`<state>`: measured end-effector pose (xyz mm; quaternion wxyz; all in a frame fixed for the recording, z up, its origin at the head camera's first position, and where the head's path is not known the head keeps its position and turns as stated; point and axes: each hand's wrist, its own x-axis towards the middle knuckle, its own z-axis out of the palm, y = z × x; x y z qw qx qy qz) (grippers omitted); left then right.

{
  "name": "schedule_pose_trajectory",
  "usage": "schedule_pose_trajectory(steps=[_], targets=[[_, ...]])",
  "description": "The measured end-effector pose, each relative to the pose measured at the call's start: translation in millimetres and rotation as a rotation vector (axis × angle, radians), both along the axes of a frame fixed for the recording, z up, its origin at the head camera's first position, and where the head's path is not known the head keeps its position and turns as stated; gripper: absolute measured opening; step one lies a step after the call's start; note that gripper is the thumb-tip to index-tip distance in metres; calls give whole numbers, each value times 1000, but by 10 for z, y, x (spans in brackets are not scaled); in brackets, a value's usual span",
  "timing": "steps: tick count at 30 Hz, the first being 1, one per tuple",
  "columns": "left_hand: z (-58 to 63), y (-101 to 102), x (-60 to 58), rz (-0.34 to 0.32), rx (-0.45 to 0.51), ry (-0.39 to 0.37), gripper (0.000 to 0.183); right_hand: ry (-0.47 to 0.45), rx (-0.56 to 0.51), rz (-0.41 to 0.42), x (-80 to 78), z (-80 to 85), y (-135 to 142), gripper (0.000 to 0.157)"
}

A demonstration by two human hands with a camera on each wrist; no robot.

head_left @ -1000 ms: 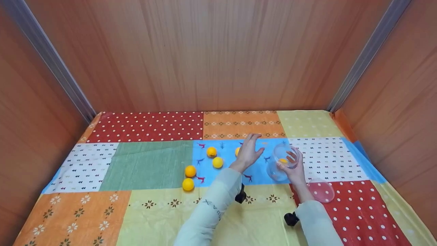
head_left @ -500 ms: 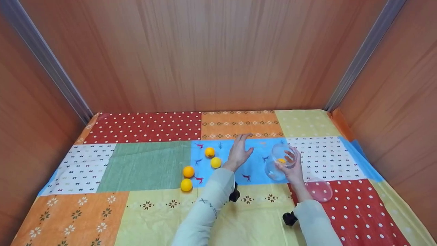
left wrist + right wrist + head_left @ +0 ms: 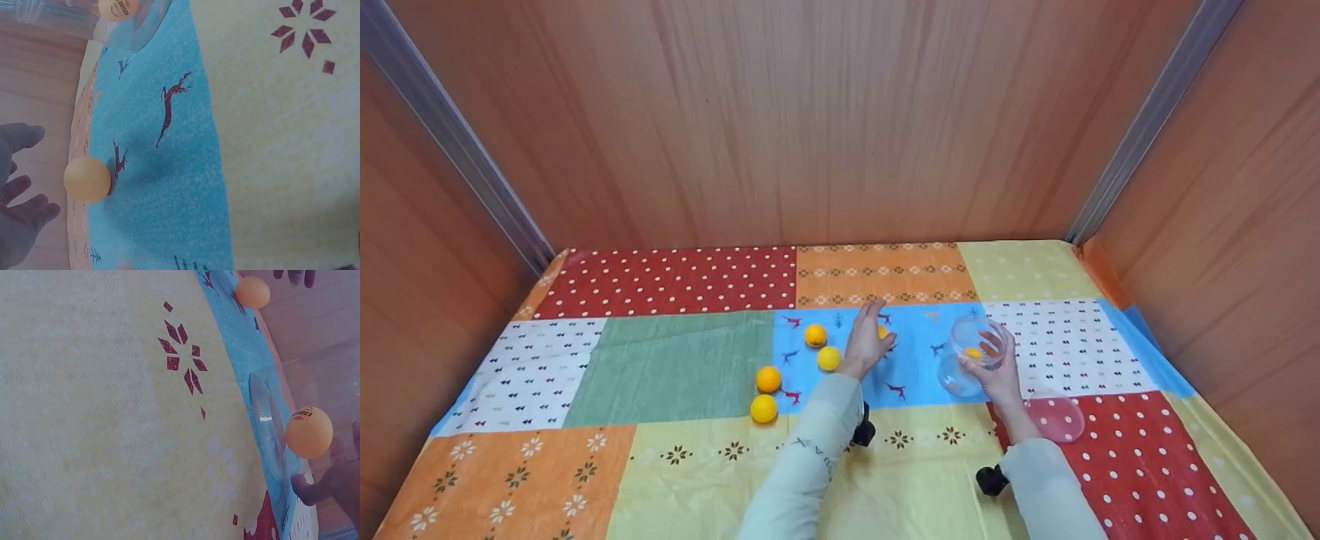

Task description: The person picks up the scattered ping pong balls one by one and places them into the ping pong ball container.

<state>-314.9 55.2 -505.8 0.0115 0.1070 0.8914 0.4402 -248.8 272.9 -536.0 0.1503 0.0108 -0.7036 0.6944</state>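
My left hand (image 3: 868, 345) hovers with spread, lightly bent fingers beside an orange table tennis ball (image 3: 87, 180). In the left wrist view, a gap shows between that ball and the fingers. My right hand (image 3: 999, 371) grips a clear plastic jar (image 3: 956, 377) from its right side, the thumb across the near wall. Inside the jar is one orange ball (image 3: 309, 433) with dark printing. Further left on the cloth lie several loose balls: an orange one (image 3: 815, 335), a yellower one (image 3: 829, 358) and two orange ones near the green patch's edge, including the nearest ball (image 3: 763, 409).
A clear round disc, like a lid (image 3: 1056, 418), lies on the cloth to the right of my right forearm. The patchwork tablecloth (image 3: 682, 367) covers the table. Wood-grained panels (image 3: 840, 135) stand at the back and both sides.
My left hand has moved left over the blue patch; the ball it covered half a second ago now shows between thumb and fingers. My right hand keeps its grip on the jar.
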Motion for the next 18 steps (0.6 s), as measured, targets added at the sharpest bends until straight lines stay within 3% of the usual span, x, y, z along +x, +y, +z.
schedule_pose_trajectory(steps=[9,18], targets=[[-88,-33,-28,41,63,-73,57,4,-36,26,0,23,-22,77],[-176,-31,-4,46,97,-82,55,-7,-30,18,11,18,-4,78]])
